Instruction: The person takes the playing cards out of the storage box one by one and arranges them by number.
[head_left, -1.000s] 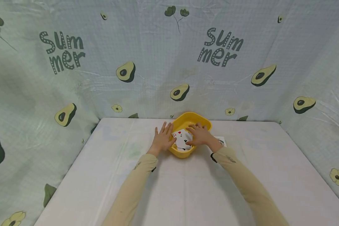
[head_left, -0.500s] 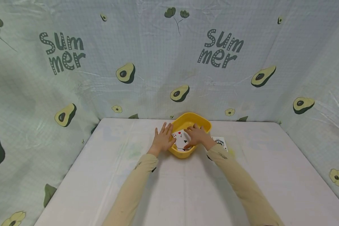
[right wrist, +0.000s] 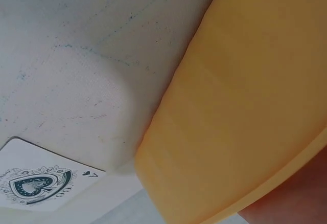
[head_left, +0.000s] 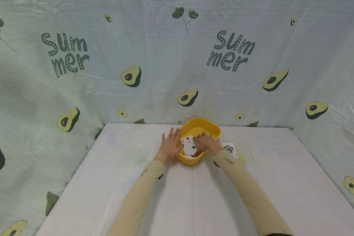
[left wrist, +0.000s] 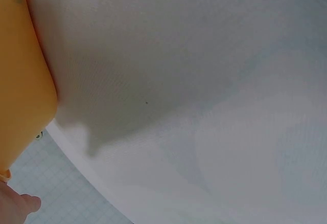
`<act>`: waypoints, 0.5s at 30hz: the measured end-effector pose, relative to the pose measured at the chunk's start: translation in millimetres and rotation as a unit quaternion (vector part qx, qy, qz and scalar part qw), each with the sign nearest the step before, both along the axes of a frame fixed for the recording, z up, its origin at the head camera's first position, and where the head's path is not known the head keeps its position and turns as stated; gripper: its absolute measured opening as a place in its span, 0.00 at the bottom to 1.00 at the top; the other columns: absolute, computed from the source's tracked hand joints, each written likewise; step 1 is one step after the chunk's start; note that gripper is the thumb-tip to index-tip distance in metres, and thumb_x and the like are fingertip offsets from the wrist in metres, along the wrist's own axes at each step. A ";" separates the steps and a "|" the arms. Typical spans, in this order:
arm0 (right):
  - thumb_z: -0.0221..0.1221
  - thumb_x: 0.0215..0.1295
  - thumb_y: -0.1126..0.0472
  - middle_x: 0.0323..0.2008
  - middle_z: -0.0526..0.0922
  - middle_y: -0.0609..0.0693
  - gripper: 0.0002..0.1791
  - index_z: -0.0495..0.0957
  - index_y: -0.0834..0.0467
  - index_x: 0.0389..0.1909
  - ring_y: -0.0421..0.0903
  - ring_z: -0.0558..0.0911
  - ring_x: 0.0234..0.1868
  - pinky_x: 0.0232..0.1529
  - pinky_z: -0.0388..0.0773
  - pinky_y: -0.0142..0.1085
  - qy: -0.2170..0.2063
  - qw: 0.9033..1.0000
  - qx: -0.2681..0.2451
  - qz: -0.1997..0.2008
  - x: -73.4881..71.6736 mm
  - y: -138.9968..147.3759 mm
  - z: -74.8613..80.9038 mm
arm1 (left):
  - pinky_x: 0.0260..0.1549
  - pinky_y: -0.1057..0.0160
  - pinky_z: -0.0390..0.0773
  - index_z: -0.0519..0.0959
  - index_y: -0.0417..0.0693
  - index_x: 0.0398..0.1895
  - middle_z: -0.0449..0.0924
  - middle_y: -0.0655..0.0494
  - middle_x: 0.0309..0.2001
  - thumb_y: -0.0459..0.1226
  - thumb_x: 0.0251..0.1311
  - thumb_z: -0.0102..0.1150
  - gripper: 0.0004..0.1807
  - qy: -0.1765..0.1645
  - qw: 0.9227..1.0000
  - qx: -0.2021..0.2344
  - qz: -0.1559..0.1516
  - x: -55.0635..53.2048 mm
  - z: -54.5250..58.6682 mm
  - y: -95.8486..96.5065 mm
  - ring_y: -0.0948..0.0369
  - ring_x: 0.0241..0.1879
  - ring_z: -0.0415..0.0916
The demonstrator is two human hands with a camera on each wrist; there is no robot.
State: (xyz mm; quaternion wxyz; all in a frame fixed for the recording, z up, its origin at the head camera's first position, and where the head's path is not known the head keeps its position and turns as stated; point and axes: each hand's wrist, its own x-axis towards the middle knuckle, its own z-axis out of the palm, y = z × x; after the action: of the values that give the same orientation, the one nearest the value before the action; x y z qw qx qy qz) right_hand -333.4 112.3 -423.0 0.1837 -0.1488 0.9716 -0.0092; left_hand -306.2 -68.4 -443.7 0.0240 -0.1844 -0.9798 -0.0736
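Left hand (head_left: 169, 146) is touching bin (head_left: 200, 124), fingers straight; right hand (head_left: 207, 143) is partly covering cards (head_left: 189, 144) inside, can't tell if gripping.

White tabletop (head_left: 191, 200), pale, faint crease running near to far. Yellow tub (head_left: 189, 161) sits upright toward the far edge. Ace of spades (head_left: 230, 150) lies flat, face up, just right of the tub.
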 end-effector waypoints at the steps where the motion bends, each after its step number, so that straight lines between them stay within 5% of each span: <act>1: 0.66 0.40 0.41 0.64 0.62 0.53 0.49 0.58 0.52 0.65 0.55 0.54 0.64 0.64 0.42 0.60 0.000 1.000 0.000 0.000 0.1 -0.3 -0.2 | 0.63 0.40 0.43 0.40 0.48 0.70 0.41 0.54 0.71 0.53 0.63 0.37 0.37 -0.001 1.000 0.001 0.000 -0.1 -0.2 0.1 0.55 0.71 0.32; 15: 0.67 0.40 0.42 0.62 0.63 0.55 0.48 0.61 0.55 0.63 0.55 0.56 0.62 0.63 0.48 0.58 0.027 0.999 -0.009 0.015 1.2 -2.2 -2.6 | 0.63 0.40 0.44 0.40 0.48 0.70 0.41 0.55 0.71 0.52 0.63 0.38 0.38 0.002 1.000 0.001 0.002 -0.2 -2.5 -0.2 0.55 0.71 0.32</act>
State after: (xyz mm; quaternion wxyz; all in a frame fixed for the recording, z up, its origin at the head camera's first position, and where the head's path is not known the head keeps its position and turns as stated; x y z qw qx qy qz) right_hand -332.2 110.1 -425.6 0.1565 -0.1648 0.9738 -0.0115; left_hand -306.4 -68.6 -446.2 0.0259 -0.1827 -0.9800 -0.0744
